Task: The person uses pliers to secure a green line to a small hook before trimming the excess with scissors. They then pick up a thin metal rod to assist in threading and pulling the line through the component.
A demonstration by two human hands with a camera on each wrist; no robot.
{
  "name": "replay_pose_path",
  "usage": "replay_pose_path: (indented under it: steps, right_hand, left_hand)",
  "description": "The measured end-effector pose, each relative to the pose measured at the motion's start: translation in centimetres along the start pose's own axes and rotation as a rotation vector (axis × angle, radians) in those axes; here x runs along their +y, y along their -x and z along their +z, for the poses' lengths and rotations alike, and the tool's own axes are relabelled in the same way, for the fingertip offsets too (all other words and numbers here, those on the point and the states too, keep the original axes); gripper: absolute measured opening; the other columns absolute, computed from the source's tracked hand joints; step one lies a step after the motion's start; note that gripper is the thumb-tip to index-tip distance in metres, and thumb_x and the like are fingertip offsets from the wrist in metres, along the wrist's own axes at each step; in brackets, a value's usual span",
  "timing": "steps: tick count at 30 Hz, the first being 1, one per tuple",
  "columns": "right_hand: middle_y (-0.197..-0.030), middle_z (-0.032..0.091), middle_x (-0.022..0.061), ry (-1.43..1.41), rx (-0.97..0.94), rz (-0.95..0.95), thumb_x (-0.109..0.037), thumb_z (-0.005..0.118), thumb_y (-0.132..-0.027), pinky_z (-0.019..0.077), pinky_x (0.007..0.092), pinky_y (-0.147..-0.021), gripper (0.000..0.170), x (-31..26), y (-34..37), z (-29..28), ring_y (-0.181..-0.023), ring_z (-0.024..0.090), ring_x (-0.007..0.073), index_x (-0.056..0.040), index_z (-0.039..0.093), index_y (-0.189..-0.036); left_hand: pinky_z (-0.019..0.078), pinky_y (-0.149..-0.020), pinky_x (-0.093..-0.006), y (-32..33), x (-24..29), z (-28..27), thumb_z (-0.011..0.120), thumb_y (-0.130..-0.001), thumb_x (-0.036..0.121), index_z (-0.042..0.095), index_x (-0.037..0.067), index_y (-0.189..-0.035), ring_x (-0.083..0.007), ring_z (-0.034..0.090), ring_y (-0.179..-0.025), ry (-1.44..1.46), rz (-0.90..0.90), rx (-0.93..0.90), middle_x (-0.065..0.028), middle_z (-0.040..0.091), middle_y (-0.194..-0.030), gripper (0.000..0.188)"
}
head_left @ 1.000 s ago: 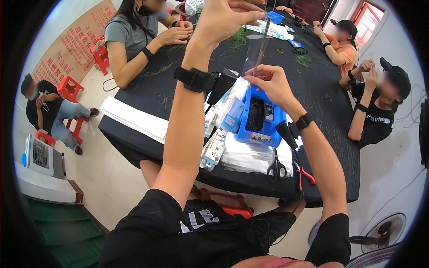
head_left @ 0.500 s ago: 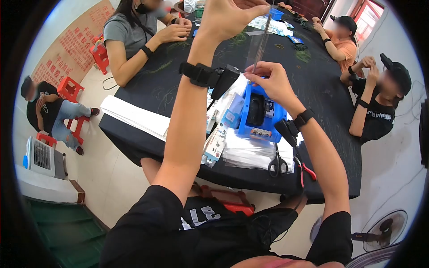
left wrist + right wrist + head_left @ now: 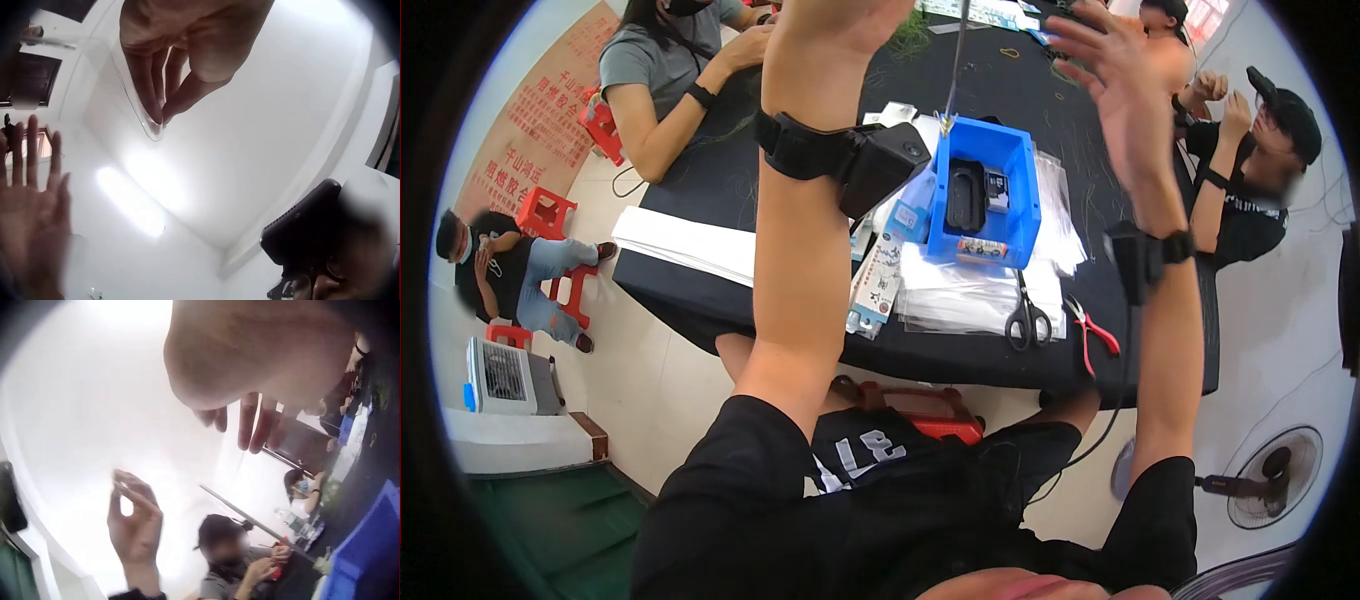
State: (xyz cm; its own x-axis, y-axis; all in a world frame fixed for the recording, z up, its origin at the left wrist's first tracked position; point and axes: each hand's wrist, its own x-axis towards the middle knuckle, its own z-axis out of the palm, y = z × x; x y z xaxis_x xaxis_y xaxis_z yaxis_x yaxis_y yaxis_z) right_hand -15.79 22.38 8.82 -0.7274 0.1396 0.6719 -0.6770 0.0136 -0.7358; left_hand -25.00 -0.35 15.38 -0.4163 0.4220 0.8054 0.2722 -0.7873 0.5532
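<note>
My left hand [image 3: 840,25] is raised high over the table, cut off by the top of the head view. In the left wrist view its thumb and fingertips pinch a thin clear strand [image 3: 139,117] that loops below them. My right hand [image 3: 1125,100] is lifted at the right, fingers spread and holding nothing. A thin rod [image 3: 957,65] stands between the hands, its lower end at the rim of a blue plastic bin [image 3: 1032,205]. The right wrist view shows this rod [image 3: 250,519] slanting above the bin.
Clear plastic sleeves [image 3: 970,300], printed packets [image 3: 878,280], black-handled scissors [image 3: 1028,320] and red-handled pliers [image 3: 1100,335] lie near the front edge. White sheets [image 3: 685,248] lie at left. A black case [image 3: 966,195] sits in the bin. Several people sit around the table.
My right hand has let go of the rod's lower part and moved up and right, its fingers spreading. My left hand has risen farther toward the top left. The head view has shifted slightly.
</note>
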Motion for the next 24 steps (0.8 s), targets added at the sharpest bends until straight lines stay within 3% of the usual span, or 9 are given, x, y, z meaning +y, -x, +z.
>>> replay_pose_path:
  steps: [1, 3, 7, 12, 15, 18, 20, 22, 24]
  right_hand:
    - [-0.118, 0.067, 0.0102, 0.148, 0.178, 0.059, -0.017, 0.067, -0.098, 0.051, 0.0254, -0.086, 0.05, -3.7, 1.4, 4.7, -0.103, 0.064, 0.0135, -0.0044, 0.047, -0.142]
    - [-0.118, 0.068, 0.0084, -0.124, -0.01, 0.183, -0.011, 0.069, -0.096, 0.0526, 0.0248, -0.087, 0.05, -7.0, 1.4, 3.1, -0.103, 0.065, 0.0118, -0.0019, 0.048, -0.141]
    - [-0.121, 0.067, 0.0093, 0.148, -0.077, 0.002, -0.013, 0.072, -0.095, 0.0527, 0.0276, -0.093, 0.054, -5.6, 2.7, 0.9, -0.108, 0.065, 0.0131, -0.0001, 0.049, -0.142]
    - [-0.11, 0.07, 0.0055, 0.162, 0.052, -0.008, -0.006, 0.074, -0.091, 0.0523, 0.0274, -0.093, 0.04, -6.4, 4.9, 1.0, -0.1, 0.067, 0.0125, 0.0004, 0.06, -0.129]
    - [-0.103, 0.07, 0.0036, 0.208, 0.014, -0.008, -0.007, 0.074, -0.091, 0.0512, 0.0247, -0.088, 0.027, -6.6, 5.5, -0.9, -0.092, 0.066, 0.0101, -0.0003, 0.066, -0.115]
    - [-0.095, 0.068, 0.0015, 0.186, 0.019, 0.07, -0.009, 0.075, -0.091, 0.0479, 0.0211, -0.08, 0.014, -6.0, 6.4, -1.6, -0.084, 0.062, 0.0068, -0.0023, 0.068, -0.101]
    - [-0.09, 0.066, 0.0002, 0.134, 0.089, 0.103, -0.01, 0.074, -0.091, 0.0459, 0.0193, -0.076, 0.009, -5.3, 7.1, -2.7, -0.08, 0.059, 0.0053, -0.0035, 0.069, -0.094]
    - [-0.102, 0.076, 0.0086, 0.407, -0.097, 0.175, -0.021, 0.07, -0.096, 0.05, 0.0241, -0.078, 0.025, -3.4, 7.7, -6.8, -0.086, 0.067, 0.0107, 0.0001, 0.071, -0.11]
    - [-0.096, 0.076, 0.0076, 0.465, -0.049, 0.312, -0.022, 0.072, -0.095, 0.0483, 0.0238, -0.074, 0.025, -1.0, 8.9, -8.2, -0.08, 0.064, 0.0083, -0.0008, 0.071, -0.107]
  left_hand:
    - [0.0629, -0.081, -0.0276, 0.0, -0.2, 0.8, 0.073, -0.092, 0.005, 0.06, -0.006, -0.126, -0.0208, 0.074, -0.092, 0.008, -0.01, -0.002, -0.018, 0.073, -0.109, 0.038]
    - [0.0625, -0.08, -0.0282, -0.1, -1.0, 2.3, 0.076, -0.09, 0.007, 0.063, -0.005, -0.123, -0.0202, 0.074, -0.089, -0.133, -0.181, -0.061, -0.0173, 0.074, -0.105, 0.037]
    - [0.0609, -0.075, -0.027, 0.5, -2.2, 5.1, 0.077, -0.089, 0.01, 0.068, -0.001, -0.116, -0.0166, 0.074, -0.084, -0.115, -0.282, -0.153, -0.0116, 0.075, -0.098, 0.03]
    - [0.0599, -0.075, -0.0267, 0.7, -3.7, 6.2, 0.078, -0.089, 0.011, 0.07, 0.001, -0.109, -0.0147, 0.072, -0.082, -0.119, -0.272, -0.23, -0.0099, 0.075, -0.097, 0.023]
    - [0.0595, -0.076, -0.0262, 0.8, -4.2, 6.8, 0.078, -0.089, 0.011, 0.069, 0.001, -0.106, -0.0143, 0.072, -0.084, 0.087, -0.322, -0.303, -0.0095, 0.075, -0.098, 0.022]
    - [0.0595, -0.078, -0.0264, 0.9, -3.7, 8.5, 0.076, -0.09, 0.009, 0.069, 0.0, -0.111, -0.0153, 0.072, -0.086, -0.145, -0.369, -0.246, -0.0103, 0.075, -0.099, 0.024]
    - [0.0595, -0.086, -0.0273, 1.2, -2.7, 9.7, 0.069, -0.09, -0.003, 0.068, -0.002, -0.116, -0.0182, 0.072, -0.095, -0.44, -0.308, -0.147, -0.0136, 0.073, -0.106, 0.027]
    - [0.0589, -0.091, -0.0279, 0.8, -3.7, 8.6, 0.063, -0.087, -0.01, 0.067, -0.003, -0.119, -0.02, 0.071, -0.101, -0.451, -0.208, -0.129, -0.0156, 0.072, -0.112, 0.032]
    - [0.0572, -0.1, -0.0294, 0.9, -3.9, 8.4, 0.048, -0.078, -0.026, 0.066, -0.005, -0.121, -0.0245, 0.067, -0.115, -0.368, -0.082, -0.059, -0.0196, 0.066, -0.125, 0.051]
